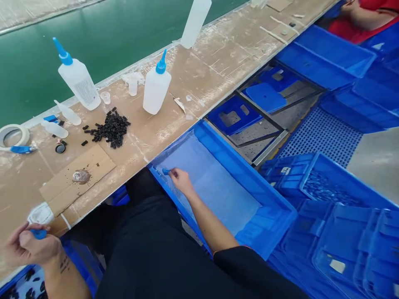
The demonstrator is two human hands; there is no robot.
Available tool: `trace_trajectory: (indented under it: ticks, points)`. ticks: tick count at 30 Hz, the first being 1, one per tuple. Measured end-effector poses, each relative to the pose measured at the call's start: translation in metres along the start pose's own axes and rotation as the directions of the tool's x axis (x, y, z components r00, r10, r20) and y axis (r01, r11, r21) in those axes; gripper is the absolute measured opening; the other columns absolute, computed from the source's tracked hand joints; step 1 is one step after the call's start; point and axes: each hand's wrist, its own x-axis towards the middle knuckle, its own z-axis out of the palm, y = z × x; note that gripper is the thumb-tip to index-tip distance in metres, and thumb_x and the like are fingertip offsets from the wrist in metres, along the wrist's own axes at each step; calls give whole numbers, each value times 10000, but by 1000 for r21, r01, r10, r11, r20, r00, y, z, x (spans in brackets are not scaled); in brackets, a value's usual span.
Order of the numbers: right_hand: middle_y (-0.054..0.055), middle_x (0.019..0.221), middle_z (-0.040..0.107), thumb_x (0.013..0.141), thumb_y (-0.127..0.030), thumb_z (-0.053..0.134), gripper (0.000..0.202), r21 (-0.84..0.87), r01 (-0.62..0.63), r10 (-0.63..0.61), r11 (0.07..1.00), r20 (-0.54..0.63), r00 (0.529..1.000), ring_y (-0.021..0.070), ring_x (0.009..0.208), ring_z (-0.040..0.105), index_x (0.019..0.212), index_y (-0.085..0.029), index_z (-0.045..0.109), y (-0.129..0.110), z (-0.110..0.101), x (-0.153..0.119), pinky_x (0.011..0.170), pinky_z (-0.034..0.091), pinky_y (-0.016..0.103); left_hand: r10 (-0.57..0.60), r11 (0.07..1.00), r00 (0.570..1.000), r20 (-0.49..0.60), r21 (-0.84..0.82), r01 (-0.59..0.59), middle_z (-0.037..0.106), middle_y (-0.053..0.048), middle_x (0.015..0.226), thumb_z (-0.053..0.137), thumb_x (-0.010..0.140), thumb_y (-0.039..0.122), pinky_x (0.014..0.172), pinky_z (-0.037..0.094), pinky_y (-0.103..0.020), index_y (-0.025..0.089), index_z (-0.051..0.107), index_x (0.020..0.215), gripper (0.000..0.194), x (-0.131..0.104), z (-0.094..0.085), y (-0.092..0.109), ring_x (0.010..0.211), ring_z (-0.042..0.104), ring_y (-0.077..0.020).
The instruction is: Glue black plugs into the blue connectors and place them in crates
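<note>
My left hand (42,249), at the lower left by the bench edge, is closed around a small blue plastic piece (38,234). A crumpled whitish clear item (40,214) lies on the bench just above it. Inside the near end of a large blue bin (249,182), my right hand (181,181) pinches another small blue piece (166,171) close to the bin's left wall. A few small blue pieces (156,169) rest along that wall. Whether the held pieces touch anything else is too small to tell.
A pile of small black parts (112,128) lies on the bench near white bottles with blue nozzles (157,89) and a tape roll (14,137). A cardboard piece (99,160) bears a wet clear cup. Blue crates (343,245) stand at right; another person's arm (368,16) shows beyond.
</note>
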Motion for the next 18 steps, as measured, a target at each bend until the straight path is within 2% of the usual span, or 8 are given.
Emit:
trace_trajectory:
  ticks: [3, 8, 12, 18]
  points:
    - [56, 786, 708, 867, -291, 561, 162, -35, 20, -17, 999, 84, 996, 183, 744, 609, 740, -204, 612, -7, 2, 8, 710, 411, 274, 0, 1000, 1000, -15, -5, 0, 416, 46, 429, 428, 514, 401, 387, 380, -319, 233, 485, 649, 223, 1, 2, 2, 357, 422, -169]
    - [68, 764, 680, 862, -254, 558, 146, -42, -2, 9, 999, 171, 985, 198, 746, 599, 739, -199, 612, -1, -1, -7, 690, 366, 286, -5, 990, 1000, 14, 140, 3, 409, 37, 452, 429, 571, 430, 396, 388, -325, 256, 435, 645, 189, -1, 4, 9, 394, 445, -185]
    - [45, 801, 704, 880, -335, 570, 181, 53, -39, 24, 998, 247, 969, 195, 760, 615, 779, -210, 654, 5, 10, -13, 715, 400, 290, -15, 982, 999, 49, 187, 6, 446, 30, 490, 463, 608, 430, 411, 391, -329, 258, 438, 646, 178, -4, 5, 12, 417, 451, -184]
    - [15, 788, 727, 843, -466, 581, 267, 226, -133, 56, 965, 317, 947, 195, 724, 648, 870, -221, 685, 25, 28, -8, 714, 477, 317, 19, 997, 996, 85, 75, -26, 491, 58, 514, 517, 681, 287, 406, 379, -268, 224, 551, 703, 76, -7, 0, 9, 413, 459, -140]
